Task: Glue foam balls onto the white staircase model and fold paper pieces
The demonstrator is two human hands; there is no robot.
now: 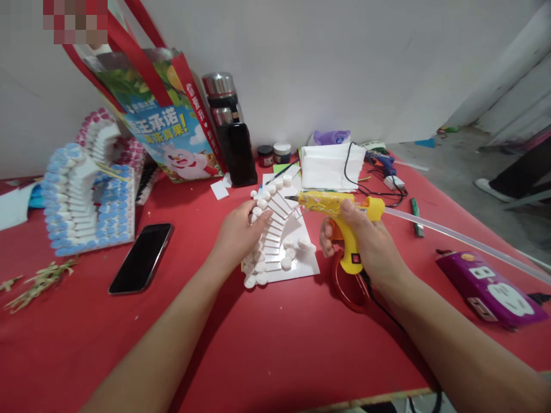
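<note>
My right hand [365, 238] is wrapped round the yellow grip of a hot glue gun [327, 201], fingers at its trigger. A long clear glue stick [451, 235] juts from its back end. The nozzle points left, close to the top steps of a small white model staircase [273, 232]. My left hand [241, 232] grips the staircase's left side, thumb on its edge. Round white pieces [259, 267] line that outer side. A few more white pieces [290, 252] sit on the white base board [301, 269].
A blue-and-white model staircase [90, 201] stands at left near a phone [142, 258]. A printed bag [172, 126], steel flask [221, 92] and upright black phone [237, 152] stand behind. Two small jars [282, 153] and white tissues [331, 166] lie farther back. A purple power strip [491, 289] lies right.
</note>
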